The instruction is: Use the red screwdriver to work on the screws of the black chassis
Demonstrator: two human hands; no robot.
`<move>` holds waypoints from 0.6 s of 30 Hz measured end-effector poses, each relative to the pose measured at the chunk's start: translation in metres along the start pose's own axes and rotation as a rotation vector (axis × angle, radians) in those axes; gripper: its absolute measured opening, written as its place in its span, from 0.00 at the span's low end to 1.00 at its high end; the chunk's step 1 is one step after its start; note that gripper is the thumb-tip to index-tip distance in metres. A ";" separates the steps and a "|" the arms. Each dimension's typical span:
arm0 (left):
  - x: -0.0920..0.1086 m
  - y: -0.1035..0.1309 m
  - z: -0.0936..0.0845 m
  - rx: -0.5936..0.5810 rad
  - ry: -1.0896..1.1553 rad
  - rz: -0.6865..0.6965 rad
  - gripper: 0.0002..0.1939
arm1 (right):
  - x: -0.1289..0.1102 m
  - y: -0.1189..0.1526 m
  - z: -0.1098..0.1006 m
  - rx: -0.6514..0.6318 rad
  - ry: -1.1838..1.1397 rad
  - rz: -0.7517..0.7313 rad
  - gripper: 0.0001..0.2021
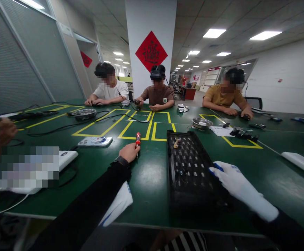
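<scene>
My bare left hand (129, 152), with a dark band at the wrist, is closed on the lower part of a screwdriver (138, 137). Its red and clear handle points away from me. A white glove with blue coating covers my right hand (227, 176), whose fingers are closed at the right edge of a black tray (171, 164). Rows of small pale marks show on the tray's dark inside, and a small brass-coloured piece (177, 143) lies near its far end. Beside my left forearm is a loose white glove (120, 202), partly hidden by the sleeve.
A phone (94, 141) and a white device (68, 157) with a cable lie to the left. Metal bowls (202, 123) and black parts (243, 134) stand farther off. Yellow tape marks the green table (152, 195). Several people sit around it; one person's hand (0, 134) is at far left.
</scene>
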State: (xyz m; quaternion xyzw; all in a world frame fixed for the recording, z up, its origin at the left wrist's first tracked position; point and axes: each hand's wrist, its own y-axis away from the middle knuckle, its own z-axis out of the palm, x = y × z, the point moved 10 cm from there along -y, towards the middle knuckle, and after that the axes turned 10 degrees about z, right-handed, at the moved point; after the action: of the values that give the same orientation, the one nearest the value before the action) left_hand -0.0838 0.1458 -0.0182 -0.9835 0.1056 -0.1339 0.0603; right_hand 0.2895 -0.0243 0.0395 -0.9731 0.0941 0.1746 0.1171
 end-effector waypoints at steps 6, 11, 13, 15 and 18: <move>0.000 0.001 0.000 -0.008 -0.006 -0.026 0.21 | -0.084 0.003 0.050 -0.133 0.110 -0.309 0.11; -0.001 0.001 -0.001 -0.013 -0.015 -0.041 0.21 | -0.100 -0.003 0.064 -0.184 0.105 -0.277 0.10; 0.000 0.001 -0.002 -0.016 -0.011 -0.035 0.21 | -0.097 -0.006 0.068 -0.214 0.125 -0.256 0.10; 0.001 0.001 -0.003 -0.013 -0.012 -0.032 0.21 | -0.092 -0.008 0.069 -0.247 0.164 -0.257 0.09; 0.002 0.002 -0.004 -0.014 -0.009 -0.039 0.22 | -0.083 -0.020 0.052 -0.201 0.204 -0.167 0.16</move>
State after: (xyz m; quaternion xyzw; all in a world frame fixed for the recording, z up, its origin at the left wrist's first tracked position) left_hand -0.0835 0.1431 -0.0139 -0.9864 0.0868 -0.1299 0.0515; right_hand 0.2010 0.0202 0.0255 -0.9970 0.0064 0.0731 0.0230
